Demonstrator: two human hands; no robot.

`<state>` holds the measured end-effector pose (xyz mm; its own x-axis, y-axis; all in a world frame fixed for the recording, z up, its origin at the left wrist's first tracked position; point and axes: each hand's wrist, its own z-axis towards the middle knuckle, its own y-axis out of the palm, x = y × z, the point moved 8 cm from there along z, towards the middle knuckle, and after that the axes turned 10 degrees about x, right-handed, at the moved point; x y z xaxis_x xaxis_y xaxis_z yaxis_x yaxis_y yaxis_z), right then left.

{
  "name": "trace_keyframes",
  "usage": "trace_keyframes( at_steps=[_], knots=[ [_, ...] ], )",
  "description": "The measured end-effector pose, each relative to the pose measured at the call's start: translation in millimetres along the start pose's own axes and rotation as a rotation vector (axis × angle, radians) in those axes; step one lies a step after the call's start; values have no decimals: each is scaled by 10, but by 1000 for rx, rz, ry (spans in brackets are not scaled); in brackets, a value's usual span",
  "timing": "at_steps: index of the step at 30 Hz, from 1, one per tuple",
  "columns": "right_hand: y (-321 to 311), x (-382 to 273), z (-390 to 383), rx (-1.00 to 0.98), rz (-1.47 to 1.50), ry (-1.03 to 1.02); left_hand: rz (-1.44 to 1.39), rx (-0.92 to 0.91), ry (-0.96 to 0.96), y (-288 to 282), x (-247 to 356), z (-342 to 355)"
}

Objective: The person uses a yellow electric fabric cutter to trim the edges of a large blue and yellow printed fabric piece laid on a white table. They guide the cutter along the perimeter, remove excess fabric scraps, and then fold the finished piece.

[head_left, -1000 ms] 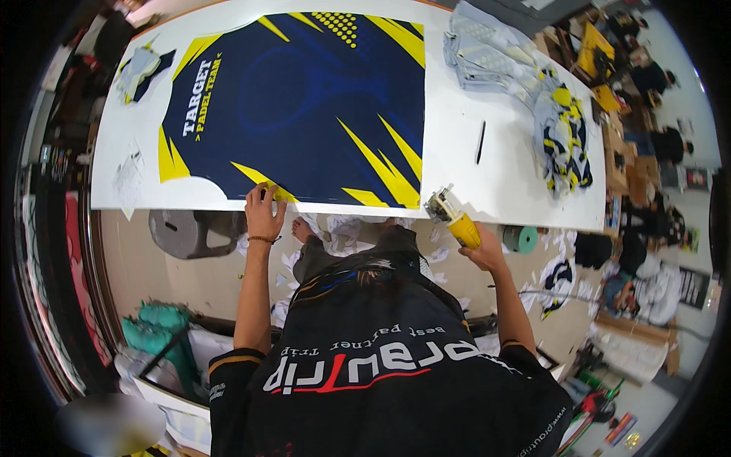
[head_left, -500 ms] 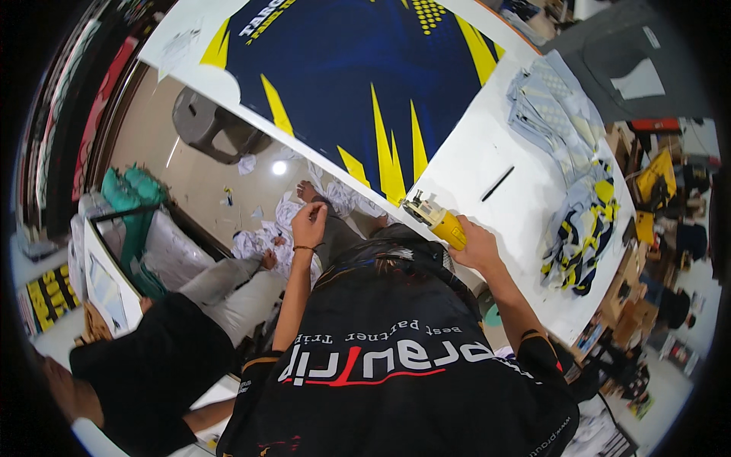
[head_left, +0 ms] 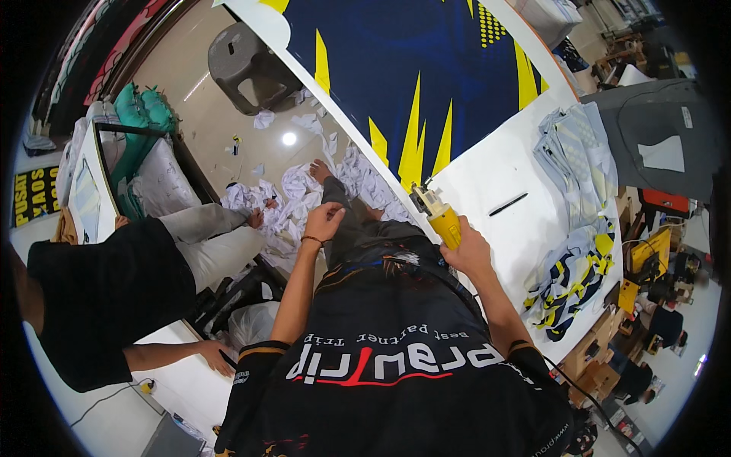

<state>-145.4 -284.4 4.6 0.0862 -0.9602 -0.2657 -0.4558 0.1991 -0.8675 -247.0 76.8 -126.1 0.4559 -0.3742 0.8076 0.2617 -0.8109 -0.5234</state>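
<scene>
My right hand [head_left: 468, 250] grips the yellow body of a handheld electric cloth cutter [head_left: 444, 221]. The cutter's metal head rests at the table edge, by the near corner of a navy fabric panel [head_left: 381, 76] with yellow spikes. That panel lies flat on the white table [head_left: 487, 171]. Over my lap hovers my left hand [head_left: 324, 222], its fingers loosely curled together and nothing visible in them. To the right of the cutter a black pen [head_left: 508, 204] lies on the table.
Folded pale fabric pieces [head_left: 575, 156] and a navy-yellow fabric heap [head_left: 575, 282] line the table's right side. White scraps [head_left: 293, 186] litter the floor near a grey stool [head_left: 250, 68]. At left, a co-worker in a black shirt [head_left: 106, 286] rests a hand on another white surface.
My view has turned, so the table and panel appear farther right. The cutter stays in my right hand at the panel's near corner, its head now tilted more upward in the picture.
</scene>
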Motion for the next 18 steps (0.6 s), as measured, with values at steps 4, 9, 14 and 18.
trace_keyframes(
  at_steps=[4,9,14,18],
  knots=[
    [-14,-47,1,12,-3,21,17,30,-18,-35,-126,-48],
    [-20,-93,19,65,19,0,-8,57,-5,-39,-189,-77],
    [-58,-161,25,62,39,9,-56,67,23,37,-220,-84],
    [-68,-191,55,70,41,-7,-84,41,17,113,-158,-60]
  ],
)
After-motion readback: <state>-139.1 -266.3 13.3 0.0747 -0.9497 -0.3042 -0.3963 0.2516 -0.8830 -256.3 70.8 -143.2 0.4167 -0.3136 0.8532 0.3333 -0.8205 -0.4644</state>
